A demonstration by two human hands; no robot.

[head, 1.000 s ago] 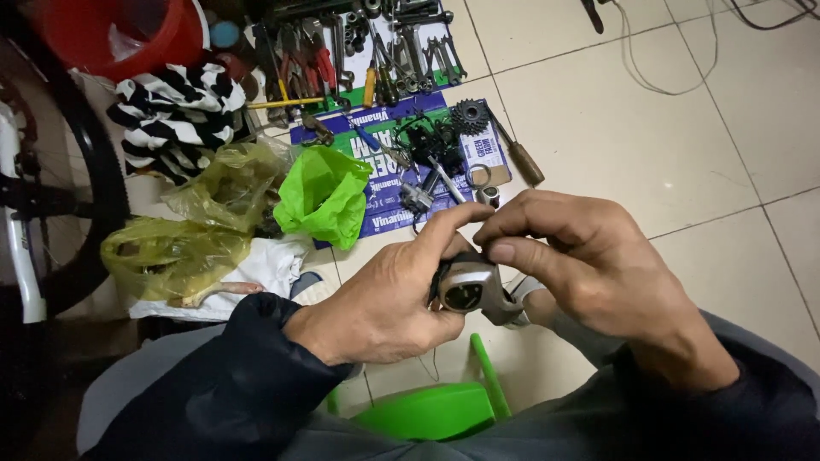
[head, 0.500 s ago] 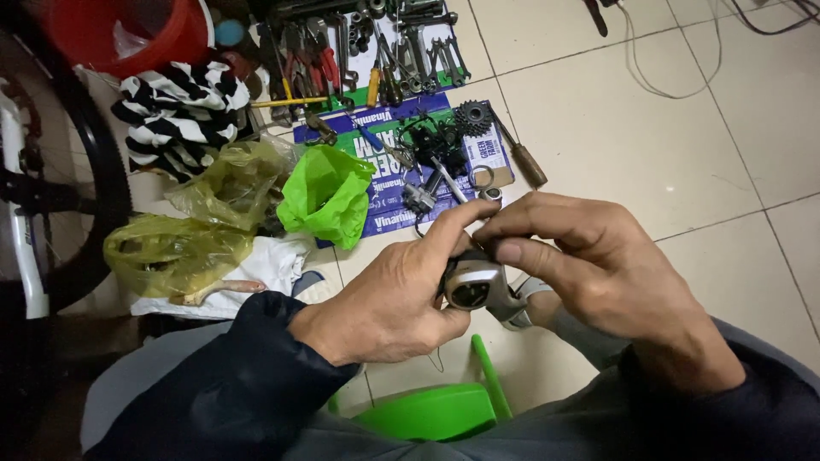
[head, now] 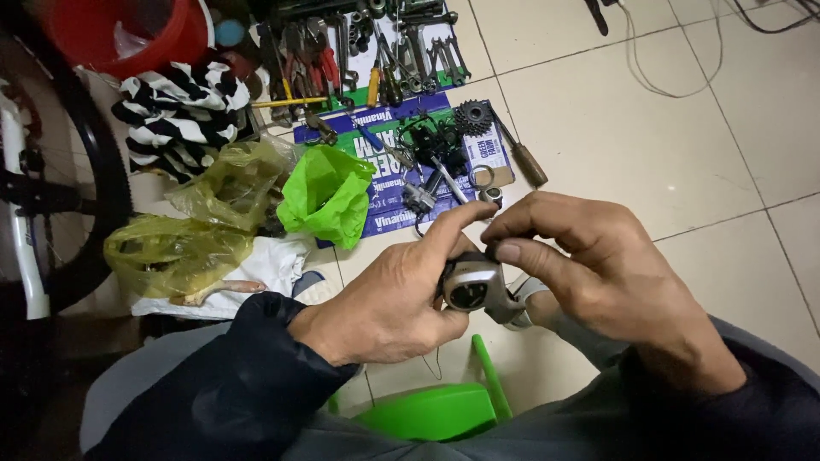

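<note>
The floor (head: pixel 709 162) was pale square tile with dark grout lines. At far centre lay a flattened blue carton (head: pixel 401 171) carrying a black cog (head: pixel 472 118) and small metal parts, with a row of hand tools (head: pixel 376 51) beyond it and a wooden-handled tool (head: pixel 523 160) to its right. A bike wheel (head: pixel 60 188) stood at the left edge. A red bucket (head: pixel 128 34) sat far left, its contents unclear. A green bag (head: pixel 329 196) gaped open, its inside hidden; two yellow bags (head: pixel 196 226) beside it held dim shapes. Near centre, both hands gripped a grey shifter (head: pixel 471 286): the left hand (head: pixel 393 303) was closed around it from the left, the right hand (head: pixel 598 265) pinched it from above.
</note>
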